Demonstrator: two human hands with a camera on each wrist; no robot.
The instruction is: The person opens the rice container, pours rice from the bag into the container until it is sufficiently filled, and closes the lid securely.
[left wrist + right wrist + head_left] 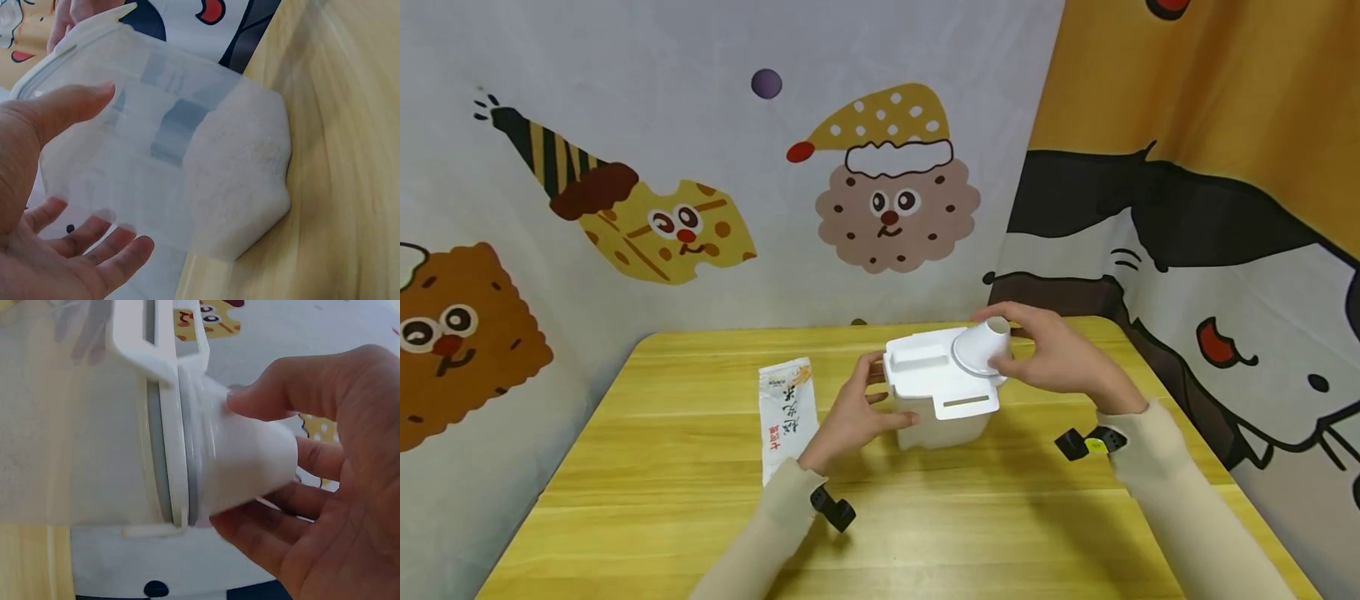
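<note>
A translucent plastic storage container (pixel 943 433) with a white lid (pixel 951 390) stands upright on the table. White grainy or powdery contents (pixel 240 162) fill its lower part, as the left wrist view shows. My left hand (pixel 863 414) holds the container by its left side, thumb at the front and fingers bent around toward the back. On the lid's right side rises a tapered white spout cap (pixel 250 456). My right hand (pixel 1051 350) grips this cap between thumb and fingers. The cap sits against the lid; whether it is loose I cannot tell.
A white packet (pixel 786 412) with black and red writing lies left of the container, partly behind my left forearm. The wooden table (pixel 647 467) ends at a printed cloth backdrop (pixel 715 83) behind and at the right. Dark cameras are strapped to both wrists.
</note>
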